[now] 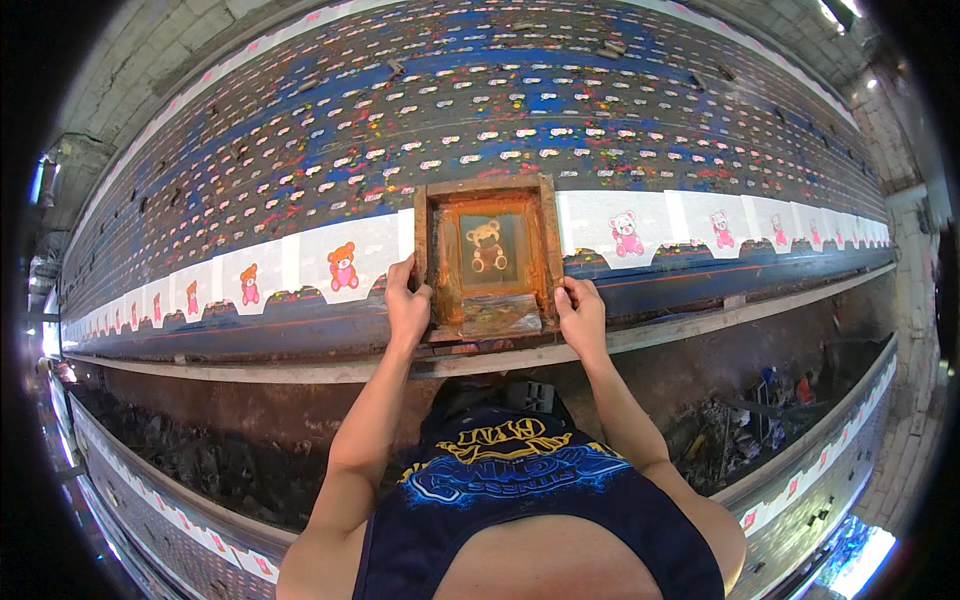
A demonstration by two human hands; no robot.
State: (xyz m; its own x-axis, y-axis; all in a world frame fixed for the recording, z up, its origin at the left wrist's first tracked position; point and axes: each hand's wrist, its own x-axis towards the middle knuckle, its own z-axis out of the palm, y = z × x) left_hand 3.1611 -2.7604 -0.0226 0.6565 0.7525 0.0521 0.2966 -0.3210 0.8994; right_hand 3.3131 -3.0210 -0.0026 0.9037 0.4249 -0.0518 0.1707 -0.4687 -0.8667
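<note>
A wooden screen-printing frame point(548, 235), stained orange-brown, lies on the long printing table in front of me. Its mesh point(487, 252) carries a teddy bear stencil. Inside the frame, along its near side, rests a flat greyish strip point(500, 315), perhaps a squeegee. My left hand point(408, 305) is closed on the frame's left side near the lower corner. On the opposite side, my right hand point(581, 316) grips the frame with the thumb on top. White cut pieces line the table's near edge: left of the frame they bear orange-and-pink bears point(343, 266), to the right pink-and-white ones point(626, 234).
The dark table top point(400, 110) is covered with rows of small printed marks and paint spots. A pale rail point(680, 328) runs along its near edge. Behind me stands another table with white pieces point(205, 537); dark debris point(740, 430) lies on the floor between.
</note>
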